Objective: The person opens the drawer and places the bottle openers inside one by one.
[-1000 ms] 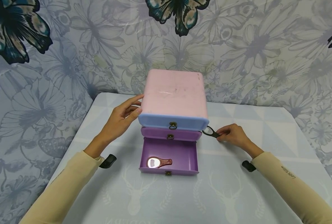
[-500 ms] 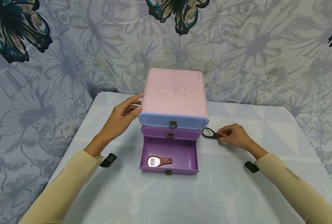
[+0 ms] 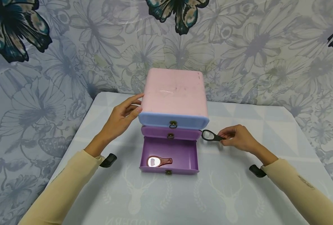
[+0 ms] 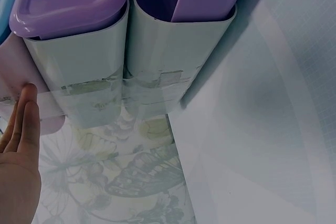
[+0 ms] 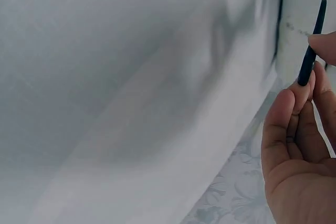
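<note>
In the head view, a small drawer unit [image 3: 174,90] stands mid-table, with a pink top, a blue upper front and purple lower fronts. Its bottom drawer [image 3: 183,153] is pulled out and holds a brown-handled bottle opener [image 3: 158,161]. My left hand [image 3: 121,117] rests on the unit's left side; in the left wrist view its extended fingers [image 4: 30,124] touch the pink upper section. My right hand [image 3: 238,137] pinches the handle of a black, ring-headed magnifying glass [image 3: 207,139] beside the unit's right side. Edge-on, the magnifying glass [image 5: 314,45] looks thin between thumb and fingers.
The pale patterned tabletop [image 3: 211,190] stretches around the unit. Behind it hangs a floral backdrop [image 3: 253,62] with large butterflies. The middle purple drawer [image 3: 170,132] juts out slightly beneath the blue one.
My right hand has moved slightly right and toward me with the magnifying glass, whose ring now shows more fully beside the unit. The left hand and the drawers have stayed put.
</note>
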A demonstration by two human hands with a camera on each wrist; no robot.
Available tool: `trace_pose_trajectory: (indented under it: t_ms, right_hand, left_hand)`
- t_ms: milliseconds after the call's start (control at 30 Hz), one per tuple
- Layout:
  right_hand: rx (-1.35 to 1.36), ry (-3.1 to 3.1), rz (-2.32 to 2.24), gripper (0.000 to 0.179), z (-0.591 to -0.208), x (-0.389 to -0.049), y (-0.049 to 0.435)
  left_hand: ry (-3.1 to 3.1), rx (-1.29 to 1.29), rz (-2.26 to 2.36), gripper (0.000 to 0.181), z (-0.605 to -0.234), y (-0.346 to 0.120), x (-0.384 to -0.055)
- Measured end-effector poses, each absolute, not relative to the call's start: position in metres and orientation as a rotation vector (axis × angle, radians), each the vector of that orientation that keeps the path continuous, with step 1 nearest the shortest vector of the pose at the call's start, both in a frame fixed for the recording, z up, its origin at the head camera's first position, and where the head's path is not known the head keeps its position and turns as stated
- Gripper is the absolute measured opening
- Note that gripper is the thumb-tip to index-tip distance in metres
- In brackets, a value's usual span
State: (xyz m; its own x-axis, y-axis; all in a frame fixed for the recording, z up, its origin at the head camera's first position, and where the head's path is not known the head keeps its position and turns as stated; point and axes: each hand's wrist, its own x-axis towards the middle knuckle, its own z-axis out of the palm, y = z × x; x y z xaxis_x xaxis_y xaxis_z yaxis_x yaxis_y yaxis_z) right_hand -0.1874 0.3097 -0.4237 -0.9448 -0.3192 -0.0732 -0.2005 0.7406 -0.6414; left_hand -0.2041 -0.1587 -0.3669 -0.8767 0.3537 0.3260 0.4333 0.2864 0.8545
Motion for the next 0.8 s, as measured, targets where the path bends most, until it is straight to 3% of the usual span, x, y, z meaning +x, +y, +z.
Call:
trace_pose_trajectory:
  t_ms: [800]
  right_hand:
    - [-0.656,2.606,-1.074,0.024,-0.404,-0.159,0.293]
  left_hand:
    - [-2.453,-0.756,-1.678,0.049,-0.367,-0.159,-0.204]
